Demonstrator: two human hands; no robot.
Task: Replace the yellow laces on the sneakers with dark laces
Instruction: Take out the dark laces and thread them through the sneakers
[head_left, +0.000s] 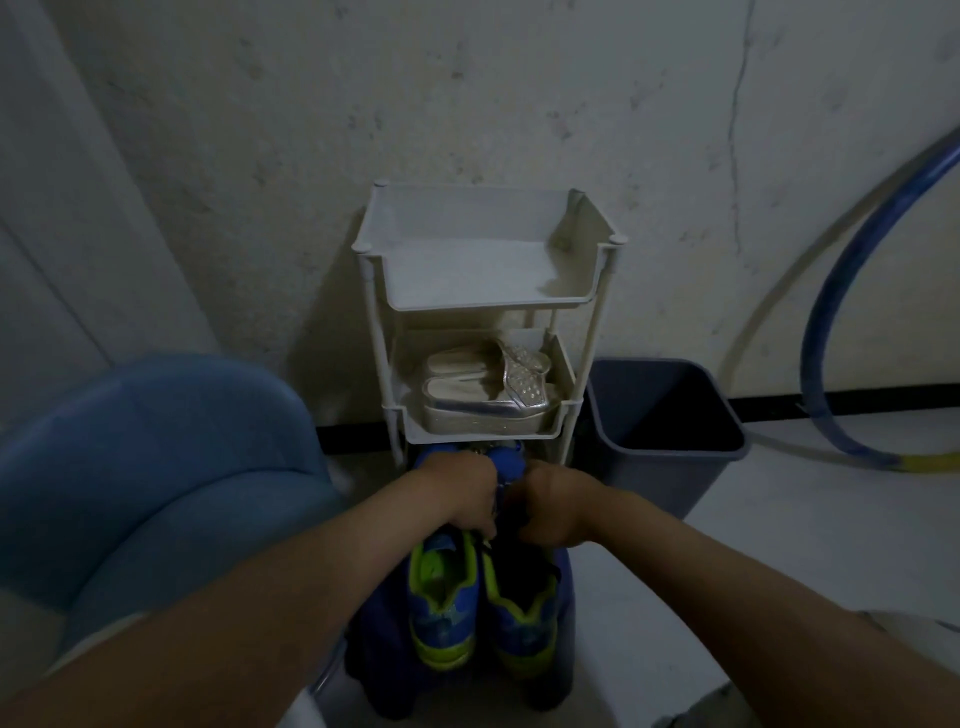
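Below the white rack (488, 260), in the head view, blue-and-green sneakers (441, 597) are held side by side, heels nearest. The left hand (457, 493) and right hand (556, 512) are clamped on their fronts, fingers (480, 522) curled tightly together.

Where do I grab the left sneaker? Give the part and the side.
Take the left sneaker by its heel rim, from above on the near side: its heel points toward you, the opening faces up, and the left hand and right hand cover the front.
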